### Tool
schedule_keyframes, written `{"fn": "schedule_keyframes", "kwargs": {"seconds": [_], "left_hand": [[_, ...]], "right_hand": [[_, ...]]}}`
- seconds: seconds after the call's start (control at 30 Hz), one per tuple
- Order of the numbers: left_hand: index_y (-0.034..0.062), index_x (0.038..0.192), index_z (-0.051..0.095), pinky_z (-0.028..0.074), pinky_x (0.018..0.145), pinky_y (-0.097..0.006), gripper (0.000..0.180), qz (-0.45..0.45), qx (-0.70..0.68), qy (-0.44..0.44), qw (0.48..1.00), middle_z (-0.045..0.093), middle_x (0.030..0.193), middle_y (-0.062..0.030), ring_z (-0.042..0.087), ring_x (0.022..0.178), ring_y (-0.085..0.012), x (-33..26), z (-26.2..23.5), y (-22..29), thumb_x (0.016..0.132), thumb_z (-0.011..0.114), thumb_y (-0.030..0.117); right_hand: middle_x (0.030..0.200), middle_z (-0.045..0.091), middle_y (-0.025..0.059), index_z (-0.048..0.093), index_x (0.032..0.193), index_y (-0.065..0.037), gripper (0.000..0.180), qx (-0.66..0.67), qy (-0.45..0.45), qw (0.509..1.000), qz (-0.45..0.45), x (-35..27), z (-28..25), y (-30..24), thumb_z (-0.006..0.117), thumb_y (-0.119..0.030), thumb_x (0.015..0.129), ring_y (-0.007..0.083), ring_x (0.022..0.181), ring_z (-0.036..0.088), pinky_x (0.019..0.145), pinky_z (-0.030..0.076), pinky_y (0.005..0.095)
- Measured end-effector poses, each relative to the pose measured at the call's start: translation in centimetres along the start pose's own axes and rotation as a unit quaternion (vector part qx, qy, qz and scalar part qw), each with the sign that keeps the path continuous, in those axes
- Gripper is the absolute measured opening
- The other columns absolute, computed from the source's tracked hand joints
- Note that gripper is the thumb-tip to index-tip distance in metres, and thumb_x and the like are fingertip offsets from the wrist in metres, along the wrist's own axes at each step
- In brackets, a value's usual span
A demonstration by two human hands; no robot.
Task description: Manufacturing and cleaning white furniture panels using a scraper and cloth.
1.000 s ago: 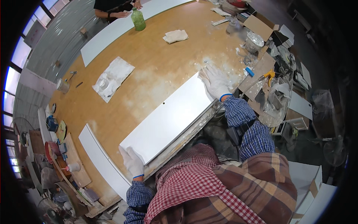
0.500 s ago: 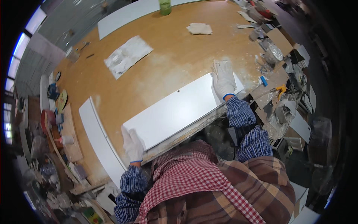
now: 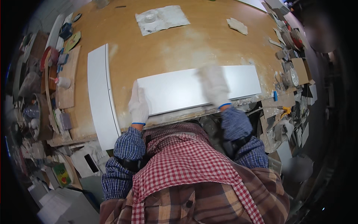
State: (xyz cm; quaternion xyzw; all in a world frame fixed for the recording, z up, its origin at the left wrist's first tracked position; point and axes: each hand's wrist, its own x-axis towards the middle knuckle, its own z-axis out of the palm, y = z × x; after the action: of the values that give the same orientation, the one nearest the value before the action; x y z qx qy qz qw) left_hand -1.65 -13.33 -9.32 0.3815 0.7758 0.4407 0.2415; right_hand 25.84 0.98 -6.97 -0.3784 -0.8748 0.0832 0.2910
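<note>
A long white board [image 3: 175, 89] lies across the near edge of the wooden worktable. At its left end rests my left hand [image 3: 138, 105] in a white knitted glove, fingers stretched out along the board's edge. My right hand [image 3: 215, 86], gloved the same way, is over the board right of its middle. Motion smears its fingers, so I cannot tell how they are set or whether anything lies under them. A second white board [image 3: 100, 93] with a narrow edge strip lies to the left, pointing away from me.
Farther back on the worktable [image 3: 126, 33] are a white sheet [image 3: 169, 22] with a tape roll [image 3: 150, 18] and a folded cloth [image 3: 237, 26]. Bottles and tools crowd the left side. Cardboard, scraps and a yellow air gun [image 3: 286, 110] are at the right.
My right hand has moved left along the board from near its right end and is now blurred. The left hand stays at the left end. The view has turned and shifted.
</note>
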Motion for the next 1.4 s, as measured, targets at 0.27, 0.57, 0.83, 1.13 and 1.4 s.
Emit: {"fn": "schedule_keyframes", "kwargs": {"seconds": [0.27,0.57,0.83,1.13,1.4], "left_hand": [[0.0044,0.151,0.049,0.041,0.113,-0.038,0.052,-0.027,-0.007,-0.009,1.0,0.058,0.147,-0.0209,0.055,0.135,-0.0359,-0.2,1.9,0.0,0.108,0.045,0.034],[0.0013,0.148,0.052,0.041,0.114,-0.035,0.049,0.025,0.028,0.027,0.999,0.059,0.145,-0.0203,0.056,0.136,-0.0315,-1.6,0.8,-0.2,0.109,0.047,0.029],[-0.0023,0.143,0.055,0.04,0.114,-0.039,0.047,0.078,0.163,0.062,0.982,0.058,0.144,-0.0223,0.053,0.136,-0.0366,-0.5,1.1,-0.1,0.107,0.05,0.028],[-0.0015,0.131,0.059,0.035,0.116,-0.053,0.058,0.305,0.158,-0.231,0.91,0.059,0.134,-0.0253,0.052,0.13,-0.0423,-2.9,3.3,3.8,0.085,0.072,0.032],[0.0121,0.134,0.062,0.055,0.091,-0.043,0.051,0.535,0.08,-0.231,0.809,0.063,0.132,-0.0079,0.064,0.115,-0.0281,-12.0,12.6,-0.7,0.086,0.064,0.027]], "right_hand": [[0.102,0.059,0.0139,0.063,0.103,-0.008,0.015,-0.013,-0.077,0.997,0.01,-0.6,1.0,-4.8,0.057,-0.017,0.092,0.0345,0.099,0.054,0.088,0.042,0.0475],[0.108,0.059,0.0145,0.065,0.105,-0.008,0.022,0.056,-0.071,0.986,-0.141,-1.6,0.5,-7.3,0.061,-0.02,0.087,0.0354,0.106,0.054,0.096,0.041,0.0479],[0.127,0.064,0.0246,0.062,0.123,-0.004,0.037,-0.156,0.072,0.956,0.237,-9.6,-9.2,18.7,0.051,-0.032,0.102,0.044,0.121,0.058,0.101,0.043,0.0541],[0.126,0.068,0.0232,0.061,0.137,-0.003,0.035,-0.097,0.035,0.961,0.256,-4.2,-9.6,7.4,0.053,-0.014,0.104,0.0401,0.114,0.066,0.097,0.053,0.0465],[0.132,0.061,0.0163,0.062,0.125,-0.008,0.037,0.083,-0.287,0.874,-0.382,0.8,4.7,-11.3,0.07,-0.01,0.088,0.0367,0.123,0.057,0.102,0.049,0.043]]}}
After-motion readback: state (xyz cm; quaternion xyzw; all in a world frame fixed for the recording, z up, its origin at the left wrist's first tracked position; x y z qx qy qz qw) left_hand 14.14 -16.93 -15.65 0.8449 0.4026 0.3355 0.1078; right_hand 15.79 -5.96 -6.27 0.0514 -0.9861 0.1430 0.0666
